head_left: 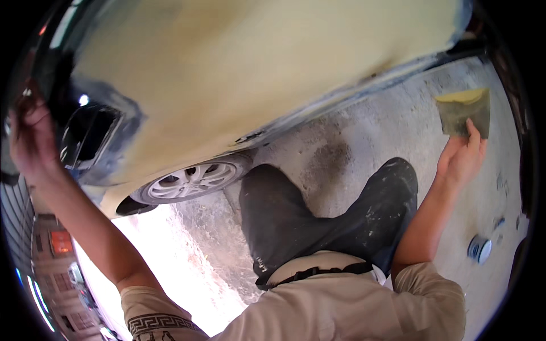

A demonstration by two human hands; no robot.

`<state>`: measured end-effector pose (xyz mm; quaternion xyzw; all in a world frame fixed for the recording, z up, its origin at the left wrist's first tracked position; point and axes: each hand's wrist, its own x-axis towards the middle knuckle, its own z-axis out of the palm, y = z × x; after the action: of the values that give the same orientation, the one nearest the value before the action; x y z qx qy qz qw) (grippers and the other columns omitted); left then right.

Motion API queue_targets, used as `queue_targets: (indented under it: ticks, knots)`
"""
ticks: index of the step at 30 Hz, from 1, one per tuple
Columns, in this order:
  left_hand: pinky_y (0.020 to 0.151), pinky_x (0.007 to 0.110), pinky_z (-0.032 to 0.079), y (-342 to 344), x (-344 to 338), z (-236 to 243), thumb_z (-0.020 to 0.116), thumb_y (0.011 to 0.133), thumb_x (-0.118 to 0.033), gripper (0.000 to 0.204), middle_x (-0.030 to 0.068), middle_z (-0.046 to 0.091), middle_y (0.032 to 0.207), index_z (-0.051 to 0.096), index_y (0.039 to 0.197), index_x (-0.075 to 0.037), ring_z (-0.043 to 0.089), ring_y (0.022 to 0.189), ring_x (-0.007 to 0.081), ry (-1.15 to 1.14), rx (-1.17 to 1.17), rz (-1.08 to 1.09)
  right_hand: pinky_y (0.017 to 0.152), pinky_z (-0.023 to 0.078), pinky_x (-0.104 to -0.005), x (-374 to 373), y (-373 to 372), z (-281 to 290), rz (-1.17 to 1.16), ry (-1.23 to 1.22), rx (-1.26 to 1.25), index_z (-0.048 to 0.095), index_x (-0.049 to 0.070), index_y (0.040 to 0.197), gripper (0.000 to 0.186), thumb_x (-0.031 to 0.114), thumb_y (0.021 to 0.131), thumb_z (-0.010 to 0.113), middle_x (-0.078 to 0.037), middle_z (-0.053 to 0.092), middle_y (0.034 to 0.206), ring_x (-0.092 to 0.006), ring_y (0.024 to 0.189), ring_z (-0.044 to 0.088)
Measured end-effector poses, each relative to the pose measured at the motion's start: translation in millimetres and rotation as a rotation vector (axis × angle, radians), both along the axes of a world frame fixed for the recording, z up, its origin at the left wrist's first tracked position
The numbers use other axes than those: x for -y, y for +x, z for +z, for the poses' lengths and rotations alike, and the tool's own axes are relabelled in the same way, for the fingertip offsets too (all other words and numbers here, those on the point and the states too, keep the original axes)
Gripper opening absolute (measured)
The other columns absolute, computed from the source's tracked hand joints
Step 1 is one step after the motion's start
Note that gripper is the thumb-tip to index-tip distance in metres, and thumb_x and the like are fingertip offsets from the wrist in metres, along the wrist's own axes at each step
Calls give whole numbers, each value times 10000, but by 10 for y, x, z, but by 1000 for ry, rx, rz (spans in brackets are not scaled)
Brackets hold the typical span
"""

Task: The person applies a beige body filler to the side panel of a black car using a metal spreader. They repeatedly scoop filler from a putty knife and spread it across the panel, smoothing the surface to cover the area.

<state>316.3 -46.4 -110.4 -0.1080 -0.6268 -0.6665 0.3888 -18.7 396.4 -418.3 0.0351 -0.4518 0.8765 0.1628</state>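
A car body panel coated in beige filler, with grey patches along its edges, fills the top. My left hand is raised at its left end, by a glossy dark opening; its fingers are curled at the dark edge, and what they hold is too shadowed to make out. My right hand grips a square sheet of worn abrasive paper, yellowish along the top and grey-green below, out to the right, apart from the panel.
A silver-spoked wheel sits under the panel. My bent knees in dark trousers are over the stained concrete floor. A small blue-and-white round container lies on the right. Bright daylight and buildings show at lower left.
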Motion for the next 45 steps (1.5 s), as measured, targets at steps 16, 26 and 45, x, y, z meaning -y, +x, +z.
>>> queue_targets:
  ticks: [16, 26, 45]
  knots:
    - [955, 337, 448, -208, -701, -721, 423, 1001, -199, 314, 94, 596, 1186, 515, 1222, 4, 578, 1096, 202, 72, -229, 571, 1033, 374, -401, -394, 81, -6, 254, -326, 137, 494, -28, 1245, 368, 59, 888, 477, -130, 530, 1281, -247, 1174, 507]
    - [932, 316, 431, -324, -1849, -1858, 419, 1007, -193, 297, 108, 578, 1151, 491, 1204, 17, 557, 1048, 172, 315, -92, 522, 1082, 317, -404, -331, 499, 110, 497, -401, 76, 428, 13, 1331, 406, 141, 946, 434, -97, 500, 1342, -227, 1252, 451]
    - [695, 183, 440, -712, -2668, -2355, 537, 959, -120, 151, 36, 619, 898, 559, 999, 24, 552, 773, 65, 257, 173, 528, 1076, 341, -382, 186, 1189, 672, 1241, 170, -660, 494, 31, 1331, 390, 77, 944, 480, -170, 490, 1367, -319, 1296, 438]
